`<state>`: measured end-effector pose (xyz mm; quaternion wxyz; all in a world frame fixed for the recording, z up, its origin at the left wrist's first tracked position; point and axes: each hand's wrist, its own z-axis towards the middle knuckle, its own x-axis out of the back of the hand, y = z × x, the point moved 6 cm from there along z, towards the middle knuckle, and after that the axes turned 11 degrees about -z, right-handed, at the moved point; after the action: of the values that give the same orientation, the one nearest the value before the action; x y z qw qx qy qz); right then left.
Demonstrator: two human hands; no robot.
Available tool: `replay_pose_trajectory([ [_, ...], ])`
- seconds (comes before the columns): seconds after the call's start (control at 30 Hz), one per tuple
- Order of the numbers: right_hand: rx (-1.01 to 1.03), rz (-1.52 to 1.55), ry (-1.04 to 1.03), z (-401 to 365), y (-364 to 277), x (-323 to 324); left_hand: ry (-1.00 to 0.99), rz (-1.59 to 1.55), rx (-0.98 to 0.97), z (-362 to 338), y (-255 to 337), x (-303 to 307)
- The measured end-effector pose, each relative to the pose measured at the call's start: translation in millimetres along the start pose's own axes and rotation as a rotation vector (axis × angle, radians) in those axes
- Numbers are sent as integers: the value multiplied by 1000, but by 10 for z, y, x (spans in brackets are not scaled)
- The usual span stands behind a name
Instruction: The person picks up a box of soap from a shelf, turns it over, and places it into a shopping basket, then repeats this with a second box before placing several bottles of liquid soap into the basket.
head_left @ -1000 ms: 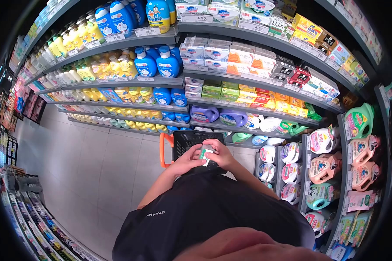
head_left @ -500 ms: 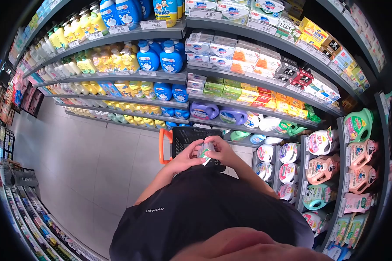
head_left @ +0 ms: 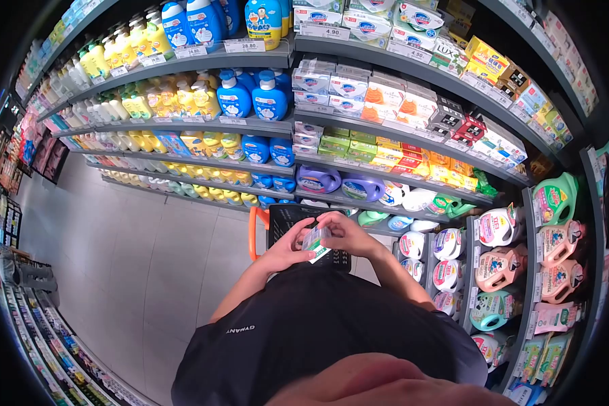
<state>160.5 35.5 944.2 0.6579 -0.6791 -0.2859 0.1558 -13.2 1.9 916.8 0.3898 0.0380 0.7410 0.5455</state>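
Observation:
Both hands meet in front of my body over a black shopping basket with an orange handle. Between them is a small pack, greyish and see-through on top, with a white and green label on its lower side. My left hand has its fingers closed around the left side of the pack, the thumb along the lower edge. From the right, my right hand grips the upper and right side, its fingers bent over it. The exact kind of the pack is too small to make out.
Ahead, shelves hold blue pump bottles, yellow bottles and boxed soap bars. Purple jugs stand low behind the basket. Detergent jugs fill racks close on my right. Grey tiled floor stretches to the left.
The pack has tipped slightly in my hands, and more of its top shows. My right thumb has drawn back a little from its face. The view has shifted slightly.

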Motion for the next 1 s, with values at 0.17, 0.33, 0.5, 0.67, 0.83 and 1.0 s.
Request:
replay_pose_trajectory([
  [0.17,61,-293,-3,30,-554,109,-49,-64,-48,35,20,-41],
  [0.33,264,-518,189,243,-1255,558,-69,-70,-82,12,214,-80],
  [0.5,353,-652,554,487,-2496,1366,-64,-49,-46,-74,227,-12],
  [0.67,410,-1114,877,769,-3678,1949,-52,-17,-31,-155,155,28],
  [0.83,435,-1062,1058,908,-4334,1903,-53,-17,-36,-217,149,44],
  [1.0,337,-1191,1130,1154,-4451,2046,-37,-22,-30,-305,153,109],
])
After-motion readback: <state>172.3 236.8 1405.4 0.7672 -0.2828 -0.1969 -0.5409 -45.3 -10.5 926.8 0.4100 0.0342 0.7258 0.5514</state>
